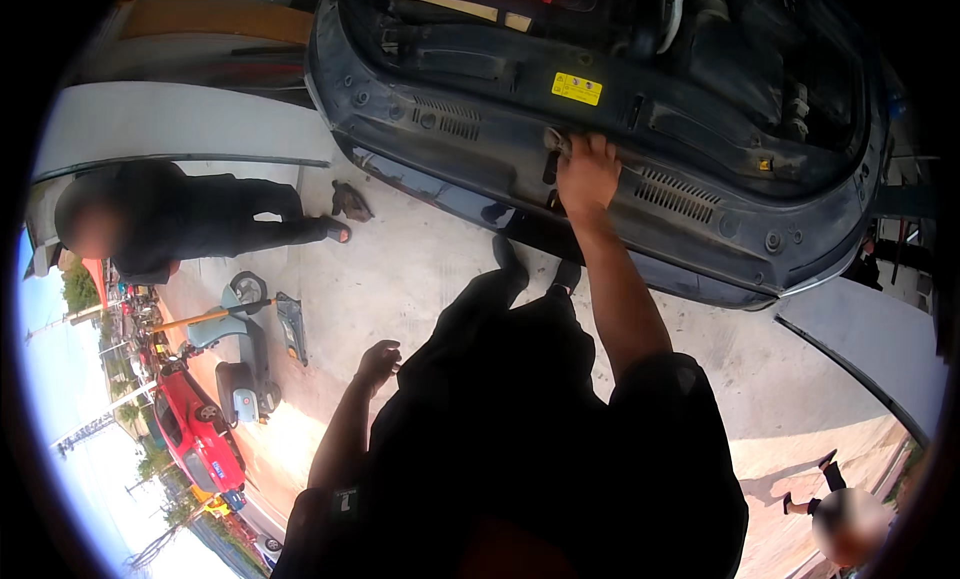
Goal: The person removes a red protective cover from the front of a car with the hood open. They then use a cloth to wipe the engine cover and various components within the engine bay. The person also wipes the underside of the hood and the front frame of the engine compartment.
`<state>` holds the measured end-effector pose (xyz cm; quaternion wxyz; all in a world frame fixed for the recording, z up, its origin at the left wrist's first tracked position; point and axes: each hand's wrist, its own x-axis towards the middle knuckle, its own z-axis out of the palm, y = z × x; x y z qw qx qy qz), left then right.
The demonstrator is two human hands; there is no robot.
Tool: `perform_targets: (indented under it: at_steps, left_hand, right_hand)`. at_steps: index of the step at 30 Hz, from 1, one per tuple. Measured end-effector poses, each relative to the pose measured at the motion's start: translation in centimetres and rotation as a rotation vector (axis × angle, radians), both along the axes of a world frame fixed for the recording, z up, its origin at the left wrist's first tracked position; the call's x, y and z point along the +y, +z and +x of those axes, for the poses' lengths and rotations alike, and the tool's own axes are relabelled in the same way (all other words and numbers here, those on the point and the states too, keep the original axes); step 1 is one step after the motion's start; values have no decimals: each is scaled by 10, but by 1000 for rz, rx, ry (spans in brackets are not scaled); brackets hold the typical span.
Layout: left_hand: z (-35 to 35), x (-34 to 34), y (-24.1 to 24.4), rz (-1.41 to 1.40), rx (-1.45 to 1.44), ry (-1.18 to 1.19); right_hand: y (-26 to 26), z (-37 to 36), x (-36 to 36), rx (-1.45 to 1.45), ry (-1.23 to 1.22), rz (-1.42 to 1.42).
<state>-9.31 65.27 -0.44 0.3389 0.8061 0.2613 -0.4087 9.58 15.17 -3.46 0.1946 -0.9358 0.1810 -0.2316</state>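
Note:
The front of a dark car with its engine bay exposed fills the top of the head view. My right hand (589,170) rests on the black plastic panel (495,143) behind the bumper, its fingers at the metal hood latch (556,142). Whether the fingers grip the latch cannot be told. Beyond the hand a yellow warning label (577,89) is stuck to the panel, and a vent grille (675,195) lies to its right. My left hand (379,365) hangs low at my side above the concrete floor, fingers loosely curled, with nothing visible in it.
A person in dark clothes (225,204) stands at the left near a dark object (351,201) on the floor. A pale blue scooter (247,354) and a red car (196,432) stand farther left. Another person (844,519) is at the lower right. My feet are close to the bumper (540,234).

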Motion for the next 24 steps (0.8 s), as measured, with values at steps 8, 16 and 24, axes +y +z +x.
perform_targets:
  at_steps: [8, 16, 24]
  left_hand:
    - [-88, 77, -42, 87, 112, 96]
    - [-26, 133, -67, -315, 212, 265]
    - [154, 146, -63, -134, -11, 254]
  right_hand:
    - [-13, 14, 11, 96, -63, -200]
    - [-39, 134, 191, 133, 467, -97]
    - [-14, 40, 106, 361, 221, -311]
